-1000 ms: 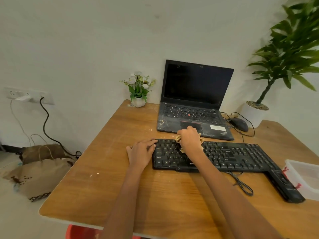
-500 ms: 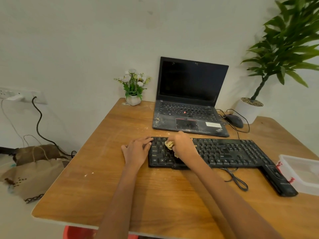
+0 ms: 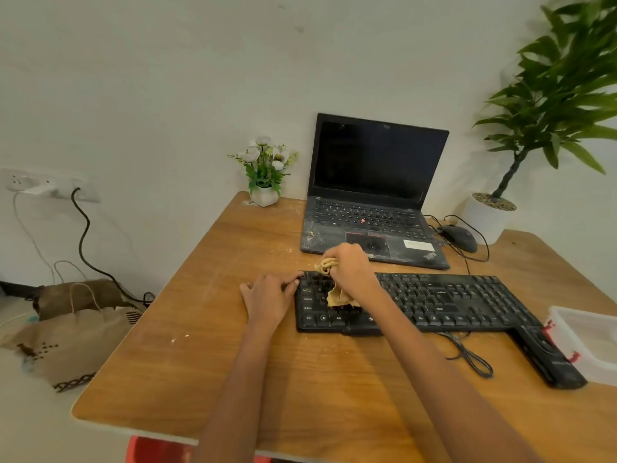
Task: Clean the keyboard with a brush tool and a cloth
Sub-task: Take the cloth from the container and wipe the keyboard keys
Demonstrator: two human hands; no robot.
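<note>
The keyboard (image 3: 434,302) lies across the middle of the tabletop (image 3: 207,362), in front of the laptop (image 3: 374,202). The right hand (image 3: 350,272) is closed around a bunched cloth (image 3: 334,292), pressing it onto the keyboard's left keys. The left hand (image 3: 267,295) lies flat, fingers together, against the keyboard's left end. A white tub (image 3: 587,342) sits at the right edge.

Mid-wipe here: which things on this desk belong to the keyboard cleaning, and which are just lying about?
In use: keyboard, cloth, right hand, left hand.

Lying about: laptop, mouse, flower pot, plastic container, potted plant.
</note>
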